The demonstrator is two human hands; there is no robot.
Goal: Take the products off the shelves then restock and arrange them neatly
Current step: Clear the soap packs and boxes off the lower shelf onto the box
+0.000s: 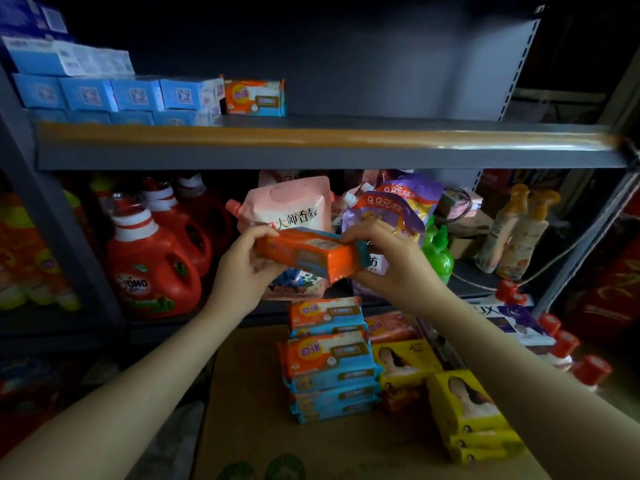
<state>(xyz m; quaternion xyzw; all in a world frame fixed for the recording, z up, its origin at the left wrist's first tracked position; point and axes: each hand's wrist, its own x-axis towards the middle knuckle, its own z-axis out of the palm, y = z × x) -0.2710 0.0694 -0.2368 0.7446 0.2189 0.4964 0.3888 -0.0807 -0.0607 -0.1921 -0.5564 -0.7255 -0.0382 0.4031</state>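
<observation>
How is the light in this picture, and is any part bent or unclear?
In the head view, light is dim: the upper shelf edge shines a little, while the corners are nearly black. The wide lens curves the shelf edge and stretches the forearms. Both hands and the orange soap pack look fairly sharp; the far left bottles are soft.

Colours of shelved goods.
Orange-and-teal soap pack [311,256]; blue boxes [114,93] upper left; red jugs [152,268]; yellow boxes [467,407] lower right.
</observation>
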